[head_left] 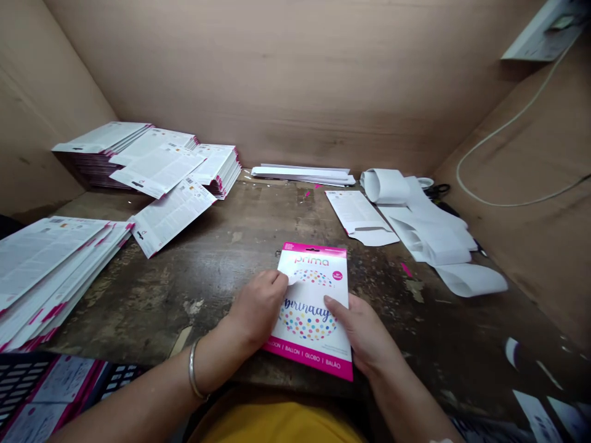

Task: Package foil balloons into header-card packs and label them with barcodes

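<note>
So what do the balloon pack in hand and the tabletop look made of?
Balloon pack: looks like glossy printed card or paper sleeve, with crisp flat edges and pink borders; whether it has a film coating can't be told. Tabletop: seems to be worn dark wood, matte, scuffed and patchy.

Left hand (258, 307) covers start of "birthday" on card (314, 289); stack (41, 271) print too small; box (545, 31) cut off.

pink-and-white balloon packet (314, 289) lies flat, face-up, near edge.

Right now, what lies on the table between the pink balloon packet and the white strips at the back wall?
Only bare worn table between the balloon packet and the white strips, head view.
</note>
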Motion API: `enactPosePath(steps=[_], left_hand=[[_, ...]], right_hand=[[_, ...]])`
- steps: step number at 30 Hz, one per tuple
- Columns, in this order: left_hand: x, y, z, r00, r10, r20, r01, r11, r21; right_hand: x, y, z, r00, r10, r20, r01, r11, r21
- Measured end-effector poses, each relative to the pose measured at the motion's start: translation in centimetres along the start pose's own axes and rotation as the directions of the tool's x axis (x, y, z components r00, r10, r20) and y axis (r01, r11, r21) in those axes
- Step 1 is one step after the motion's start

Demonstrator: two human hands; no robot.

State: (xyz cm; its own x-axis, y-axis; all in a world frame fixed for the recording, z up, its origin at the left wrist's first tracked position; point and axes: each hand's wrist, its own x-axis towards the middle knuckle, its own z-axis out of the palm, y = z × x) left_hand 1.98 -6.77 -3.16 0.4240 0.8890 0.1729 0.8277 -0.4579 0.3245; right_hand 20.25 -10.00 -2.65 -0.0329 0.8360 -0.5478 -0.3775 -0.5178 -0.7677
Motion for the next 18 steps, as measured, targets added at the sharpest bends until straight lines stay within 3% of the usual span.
enactPosePath(steps=[2,4,5,7,8,9,10,11,13,18], left_hand=[[0.1,0.1,0.1,0.999,0.039,0.029,-0.041,0.998,0.05],[0.2,0.1,0.0,0.997,0.067,0.042,-0.07,0.995,0.075],[0.2,0.1,0.0,0.996,0.077,0.044,-0.081,0.993,0.085],[0.2,0.1,0.0,0.995,0.089,0.037,-0.092,0.991,0.101],[0.2,0.2,0.1,0.996,0.089,0.03,-0.091,0.99,0.109],[0.1,0.1,0.1,0.996,0.085,0.022,-0.087,0.989,0.116],[0.0,0.1,0.1,0.997,0.08,0.011,-0.081,0.989,0.121],[0.0,0.1,0.2,0.997,0.077,-0.003,-0.076,0.99,0.119],[0.0,0.1,0.3,0.996,0.075,-0.049,-0.07,0.993,0.096],[0.0,-0.1,0.8,0.987,0.08,-0.141,-0.072,0.996,0.062]], right_hand=[[-0.2,-0.1,-0.4,0.998,-0.053,0.032,0.057,0.986,-0.157],[-0.9,-0.5,-1.1,0.976,-0.214,-0.029,0.177,0.871,-0.459],[-1.3,-0.6,-1.4,0.933,-0.354,-0.064,0.232,0.729,-0.644],[-2.1,-0.8,-1.9,0.792,-0.61,0.04,0.277,0.301,-0.913],[-2.5,-0.7,-2.0,0.747,-0.641,0.177,0.295,0.081,-0.952],[-2.8,-0.6,-2.0,0.735,-0.595,0.326,0.337,-0.098,-0.936],[-3.0,-0.4,-1.9,0.739,-0.505,0.446,0.391,-0.219,-0.894],[-3.1,-0.1,-1.8,0.75,-0.41,0.519,0.433,-0.288,-0.854],[-3.0,0.5,-1.2,0.775,-0.307,0.553,0.453,-0.34,-0.824],[-2.2,1.2,1.3,0.758,-0.275,0.591,0.503,-0.331,-0.799]])
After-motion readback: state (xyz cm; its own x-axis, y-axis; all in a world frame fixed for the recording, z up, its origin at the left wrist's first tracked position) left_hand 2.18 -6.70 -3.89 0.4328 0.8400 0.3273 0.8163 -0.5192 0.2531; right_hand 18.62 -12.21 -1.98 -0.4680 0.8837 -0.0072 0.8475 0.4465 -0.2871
